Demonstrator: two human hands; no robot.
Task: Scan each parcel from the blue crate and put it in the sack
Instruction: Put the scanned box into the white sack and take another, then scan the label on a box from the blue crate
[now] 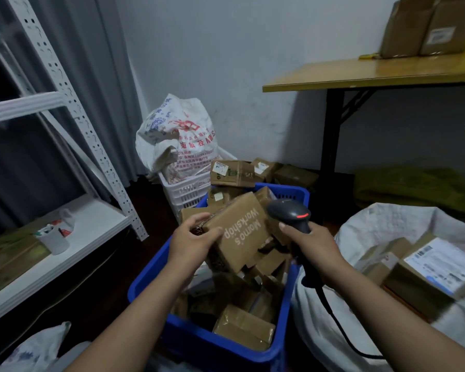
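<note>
Sack [360, 224] at right holds a few parcels; blue crate [151, 275] looks well stocked, so plenty left. Above it, left hand [191, 241] fingers clamp a parcel [239, 232]; right hand [312, 245] fingers wrap the scanner [290, 212].

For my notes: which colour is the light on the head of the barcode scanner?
Red, a short glowing bar on the dark barcode scanner, seen in the head view.

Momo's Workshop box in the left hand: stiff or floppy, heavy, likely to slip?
Probably stiff: the Momo's Workshop box keeps flat faces and sharp edges while the left hand grips one end only. Likely light for its size, since that one hand holds it tilted above the blue crate. Plain cardboard looks matte, so slipping seems unlikely.
</note>
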